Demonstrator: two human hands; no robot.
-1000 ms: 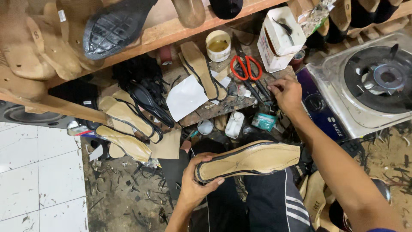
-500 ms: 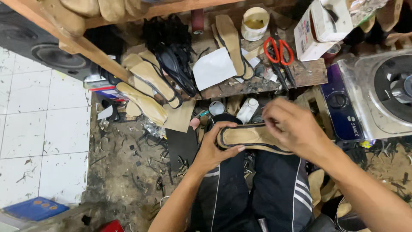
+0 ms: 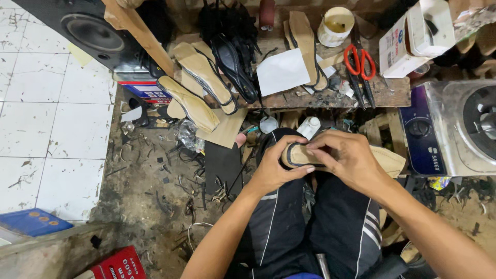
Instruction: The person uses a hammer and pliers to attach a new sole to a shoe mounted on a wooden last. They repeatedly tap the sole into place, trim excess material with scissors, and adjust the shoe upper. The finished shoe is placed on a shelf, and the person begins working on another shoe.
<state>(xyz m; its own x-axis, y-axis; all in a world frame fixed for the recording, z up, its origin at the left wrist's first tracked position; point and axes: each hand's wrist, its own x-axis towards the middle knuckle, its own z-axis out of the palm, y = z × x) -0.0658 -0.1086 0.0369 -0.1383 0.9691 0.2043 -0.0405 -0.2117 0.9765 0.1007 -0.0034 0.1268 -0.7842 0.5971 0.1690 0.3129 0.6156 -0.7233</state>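
Flat tan shoe sole with a dark rim (image 3: 302, 156), long and leaf-shaped: held over the person's lap, just below the low wooden surface (image 3: 392, 95). Left hand (image 3: 273, 168), grip closed around the sole's near end; right hand (image 3: 349, 157), grip closed over its middle, fingertips (image 3: 314, 153) pressing its top face. On the surface: red-handled scissors (image 3: 360, 61), white paper sheet (image 3: 282, 72), round white pot (image 3: 335, 26). Right of the surface: single-burner gas stove (image 3: 454, 129).
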